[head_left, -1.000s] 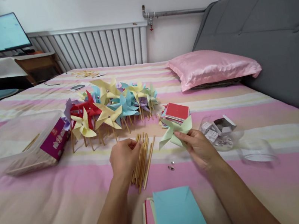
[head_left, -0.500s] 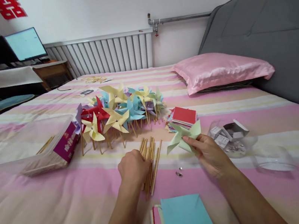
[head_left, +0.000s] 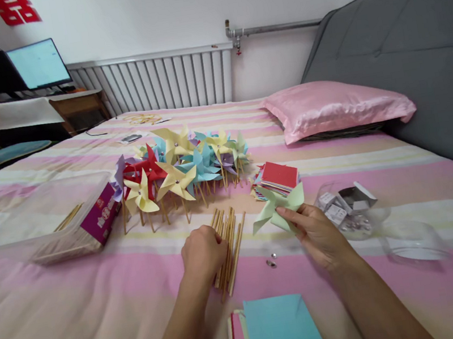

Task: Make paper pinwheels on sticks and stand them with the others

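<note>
In the head view, a pale green paper pinwheel [head_left: 278, 207] is pinched between the thumb and fingers of my right hand [head_left: 316, 232]. My left hand [head_left: 203, 255] is closed at the left side of a loose bundle of thin wooden sticks [head_left: 229, 249]; its fingertips are partly hidden, down among the sticks. Between my hands lie a few small shiny metal fasteners [head_left: 271, 263] on the striped bedspread. Beyond the sticks stand several finished paper pinwheels [head_left: 177, 182] in yellow, red, blue and purple, on wooden sticks.
A clear plastic box [head_left: 69, 234] with sticks lies left. Square paper, red on top [head_left: 279, 177], is stacked behind the green pinwheel. Blue sheets [head_left: 284, 329] lie in front. Right are a clear tub [head_left: 353, 224] of small parts, its clear lid [head_left: 414, 245] and a pink pillow [head_left: 337, 107].
Hardly anything differs. My left hand has shifted very slightly at the sticks, while my right hand keeps the green pinwheel in the same spot.
</note>
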### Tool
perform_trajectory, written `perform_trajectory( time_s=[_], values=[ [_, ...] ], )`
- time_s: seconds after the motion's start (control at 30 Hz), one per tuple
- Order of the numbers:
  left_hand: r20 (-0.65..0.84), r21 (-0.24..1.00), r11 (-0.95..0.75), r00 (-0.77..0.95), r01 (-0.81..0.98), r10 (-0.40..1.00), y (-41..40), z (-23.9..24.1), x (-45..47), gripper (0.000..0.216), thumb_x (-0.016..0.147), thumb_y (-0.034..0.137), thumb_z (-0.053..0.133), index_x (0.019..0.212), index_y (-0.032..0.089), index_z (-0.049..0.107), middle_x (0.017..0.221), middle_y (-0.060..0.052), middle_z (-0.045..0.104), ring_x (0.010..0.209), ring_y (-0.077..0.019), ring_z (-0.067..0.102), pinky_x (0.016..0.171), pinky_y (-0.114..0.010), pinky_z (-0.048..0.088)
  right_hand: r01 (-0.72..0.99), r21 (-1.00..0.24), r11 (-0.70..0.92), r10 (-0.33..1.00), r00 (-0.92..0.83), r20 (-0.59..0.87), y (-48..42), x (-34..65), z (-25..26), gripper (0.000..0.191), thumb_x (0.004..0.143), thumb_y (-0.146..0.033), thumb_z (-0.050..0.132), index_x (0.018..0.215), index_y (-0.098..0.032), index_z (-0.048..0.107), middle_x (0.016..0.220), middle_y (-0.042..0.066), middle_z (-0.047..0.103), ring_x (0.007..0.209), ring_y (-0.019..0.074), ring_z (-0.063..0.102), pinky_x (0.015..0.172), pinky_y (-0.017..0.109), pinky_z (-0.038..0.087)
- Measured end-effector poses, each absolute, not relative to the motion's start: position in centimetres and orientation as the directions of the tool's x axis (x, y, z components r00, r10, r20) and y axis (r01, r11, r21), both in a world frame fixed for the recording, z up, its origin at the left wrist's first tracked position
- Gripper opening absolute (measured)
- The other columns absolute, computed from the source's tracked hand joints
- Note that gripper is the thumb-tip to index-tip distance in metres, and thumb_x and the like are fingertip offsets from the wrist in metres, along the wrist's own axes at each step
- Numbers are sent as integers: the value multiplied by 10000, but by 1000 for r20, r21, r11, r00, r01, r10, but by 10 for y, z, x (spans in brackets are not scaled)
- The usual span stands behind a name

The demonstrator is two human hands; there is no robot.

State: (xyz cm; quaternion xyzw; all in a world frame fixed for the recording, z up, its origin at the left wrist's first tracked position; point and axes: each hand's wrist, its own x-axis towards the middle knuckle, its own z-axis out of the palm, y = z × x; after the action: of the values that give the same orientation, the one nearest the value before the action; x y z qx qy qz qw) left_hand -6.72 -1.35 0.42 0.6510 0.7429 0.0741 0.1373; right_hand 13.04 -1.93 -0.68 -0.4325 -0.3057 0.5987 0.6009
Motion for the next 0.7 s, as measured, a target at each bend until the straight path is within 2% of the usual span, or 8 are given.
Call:
perform_trajectory(
  time_s=[0.23, 0.3, 0.33, 0.4, 0.5, 0.6, 0.7],
  values=[
    [-81, 290, 156, -138, 944, 987, -13, 6, -70, 184, 698, 257, 519, 683, 207, 695, 743, -106, 703, 725, -244, 635, 568, -278, 382, -424, -903, -75, 984, 114, -136, -18, 130, -7, 292, 555, -287, 805, 801, -166, 704, 839, 60, 731, 859, 233, 663, 785, 334, 506],
    [-44, 328, 156, -150, 932, 988, -13, 8, -70, 194, 707, 261, 513, 682, 210, 698, 720, -94, 698, 709, -233, 627, 569, -273, 372, -418, -907, -59, 990, 89, -105, -18, 130, -7, 290, 575, -304, 794, 815, -172, 699, 835, 55, 728, 866, 230, 658, 790, 334, 495],
    [-20, 379, 134, -137, 916, 990, -12, 8, -70, 200, 716, 265, 509, 689, 209, 699, 712, -84, 696, 701, -224, 621, 575, -270, 371, -416, -908, -41, 994, 74, -79, -19, 130, -8, 285, 584, -314, 790, 817, -179, 696, 834, 50, 726, 873, 227, 653, 793, 333, 488],
    [39, 562, 13, -42, 827, 998, -12, 10, -68, 217, 746, 282, 501, 724, 198, 700, 708, -65, 689, 688, -199, 604, 595, -260, 376, -415, -910, 2, 999, 32, -12, -20, 130, -8, 271, 604, -332, 780, 821, -195, 691, 844, 43, 719, 881, 223, 640, 789, 331, 475],
    [116, 840, -183, 161, 511, 980, -12, 13, -62, 249, 783, 327, 509, 813, 160, 692, 739, -54, 672, 683, -170, 568, 610, -244, 385, -421, -905, 60, 996, -39, 84, -23, 131, -8, 231, 622, -340, 776, 789, -215, 676, 783, 18, 690, 764, 186, 612, 690, 295, 464],
    [141, 936, -212, 251, 281, 958, -15, 17, -58, 258, 787, 360, 547, 827, 139, 675, 743, -49, 639, 684, -155, 531, 625, -240, 383, -407, -902, 145, 973, -109, 205, -25, 132, -8, 191, 628, -348, 776, 665, -215, 644, 681, -1, 616, 657, 148, 544, 596, 253, 424],
    [167, 961, -225, 309, 162, 936, -16, 20, -56, 225, 794, 347, 569, 782, 140, 655, 747, -40, 611, 703, -143, 511, 654, -237, 377, -375, -898, 232, 945, -132, 299, -26, 132, -5, 228, 624, -391, 773, 591, -216, 631, 746, 17, 607, 701, 160, 548, 632, 270, 440]
  ],
)
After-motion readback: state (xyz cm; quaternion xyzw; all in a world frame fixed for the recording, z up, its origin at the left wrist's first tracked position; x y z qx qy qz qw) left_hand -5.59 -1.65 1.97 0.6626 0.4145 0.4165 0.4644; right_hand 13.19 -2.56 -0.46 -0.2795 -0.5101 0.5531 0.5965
